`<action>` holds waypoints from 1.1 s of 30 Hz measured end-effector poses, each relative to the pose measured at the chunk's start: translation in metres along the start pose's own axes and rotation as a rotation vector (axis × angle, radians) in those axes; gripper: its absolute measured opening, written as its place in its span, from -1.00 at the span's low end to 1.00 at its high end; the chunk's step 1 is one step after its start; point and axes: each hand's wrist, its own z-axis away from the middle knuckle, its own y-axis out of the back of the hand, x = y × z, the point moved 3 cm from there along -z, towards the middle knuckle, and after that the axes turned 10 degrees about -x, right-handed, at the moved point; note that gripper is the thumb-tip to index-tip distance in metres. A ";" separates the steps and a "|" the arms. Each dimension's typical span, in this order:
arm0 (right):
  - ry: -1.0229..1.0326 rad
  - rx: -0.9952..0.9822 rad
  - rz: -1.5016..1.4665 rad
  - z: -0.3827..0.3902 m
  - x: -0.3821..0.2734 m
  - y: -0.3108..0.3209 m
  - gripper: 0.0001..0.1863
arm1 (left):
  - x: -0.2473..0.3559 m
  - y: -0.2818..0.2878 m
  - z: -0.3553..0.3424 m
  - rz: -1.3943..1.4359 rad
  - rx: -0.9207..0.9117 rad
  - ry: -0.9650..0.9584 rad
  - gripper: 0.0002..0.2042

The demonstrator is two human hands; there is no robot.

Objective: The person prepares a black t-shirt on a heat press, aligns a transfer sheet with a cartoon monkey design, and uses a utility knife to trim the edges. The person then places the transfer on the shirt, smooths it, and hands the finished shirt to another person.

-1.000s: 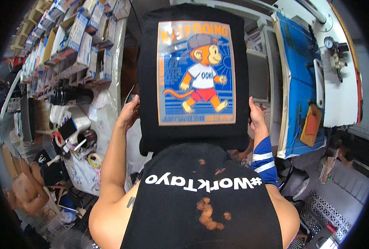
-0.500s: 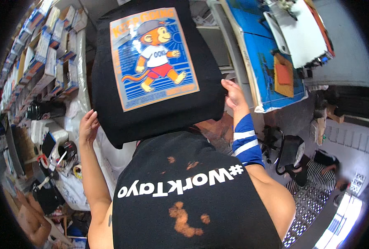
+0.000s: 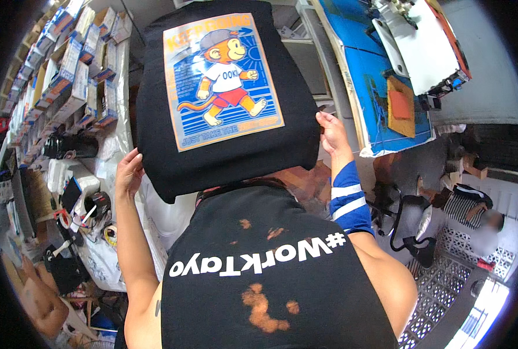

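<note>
A black shirt (image 3: 238,168) is held up before me, with a large print (image 3: 224,87) of a walking cartoon monkey facing me. The print has a blue and grey background and an orange border. My left hand (image 3: 129,173) is closed on the left edge of the cloth, low down, thumb and fingers pinching it. On the opposite edge, a little higher, my right hand (image 3: 333,135) pinches the fabric too. The shirt hangs fairly flat between both hands, its lower edge curving just above my own black top. The upper end reaches the picture's top.
Shelved small boxes (image 3: 67,75) line the left side. Below them stands a cluttered worktable (image 3: 105,264) with tape rolls. A blue-topped table (image 3: 361,75) at right bears a white flat platen (image 3: 425,46). Other people appear at far right (image 3: 468,212) and lower left (image 3: 43,308).
The shirt has shifted slightly right in view and looks a bit flatter, with both hands still pinching its edges. The person at far right has changed posture.
</note>
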 end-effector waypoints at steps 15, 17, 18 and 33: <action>0.875 -0.040 1.545 0.060 0.022 -0.116 -0.53 | -0.003 -0.151 0.026 -1.520 0.119 -0.744 -0.60; 0.873 -0.039 1.532 0.060 0.027 -0.115 -0.53 | -0.008 -0.150 0.023 -1.535 0.130 -0.746 -0.60; 0.875 -0.032 1.535 0.060 0.027 -0.113 -0.53 | -0.010 -0.150 0.022 -1.542 0.137 -0.747 -0.61; 0.885 -0.008 1.528 0.060 0.027 -0.114 -0.56 | -0.008 -0.153 0.025 -1.450 0.131 -0.729 -0.63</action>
